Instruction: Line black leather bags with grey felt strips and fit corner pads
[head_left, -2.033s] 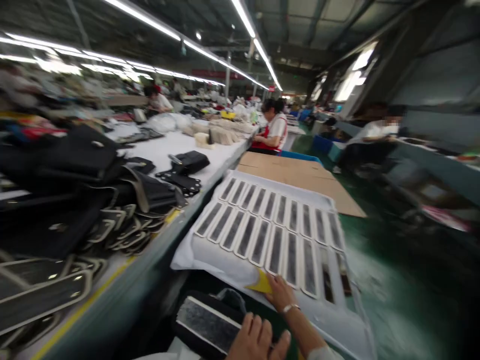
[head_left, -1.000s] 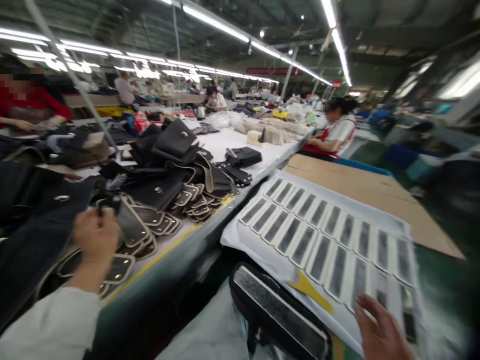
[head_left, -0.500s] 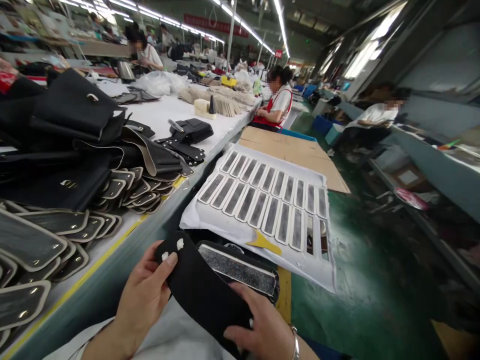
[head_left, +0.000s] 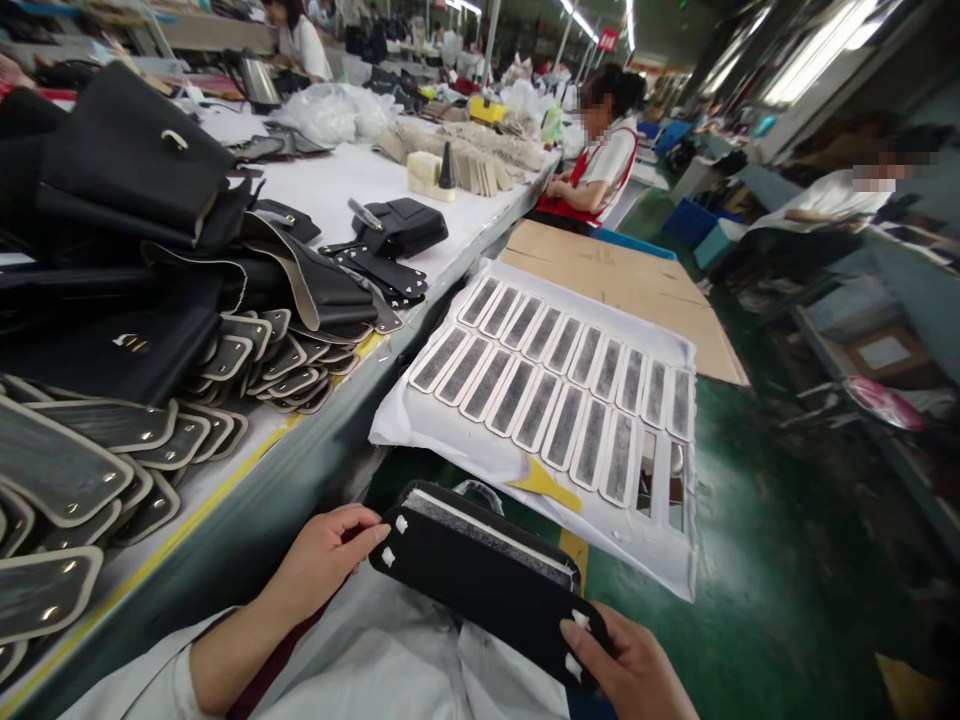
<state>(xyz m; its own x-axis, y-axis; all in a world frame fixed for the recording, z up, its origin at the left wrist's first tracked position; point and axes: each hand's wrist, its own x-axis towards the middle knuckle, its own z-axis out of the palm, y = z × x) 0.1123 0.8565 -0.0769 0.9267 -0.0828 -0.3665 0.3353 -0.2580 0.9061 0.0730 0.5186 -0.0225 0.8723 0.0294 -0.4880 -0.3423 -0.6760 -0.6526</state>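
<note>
A long black leather-like strip (head_left: 484,597) with rounded ends stretches across my lap, and small white tufts show near both ends. My left hand (head_left: 322,560) pinches its left end between thumb and fingers. At the other end, my right hand (head_left: 637,660) is closed on the strip, thumb on top and fingers mostly hidden beneath. Just behind the strip lies a black bag-like piece (head_left: 576,572) with a white-edged grey strip (head_left: 502,532) on it, partly covered by the black strip.
Left, a long table (head_left: 315,440) carries black leather pieces (head_left: 127,160) and stacked light-edged panels (head_left: 60,460). Ahead, a white-covered board (head_left: 442,430) bears rows of grey pieces (head_left: 562,425). Cardboard (head_left: 600,270) lies beyond it. A person in a red apron (head_left: 600,170) sits farther along.
The black strip has turned flatter and now lies level across the bag-like piece. My right hand has shifted right to the strip's end, and the view has swung slightly left.
</note>
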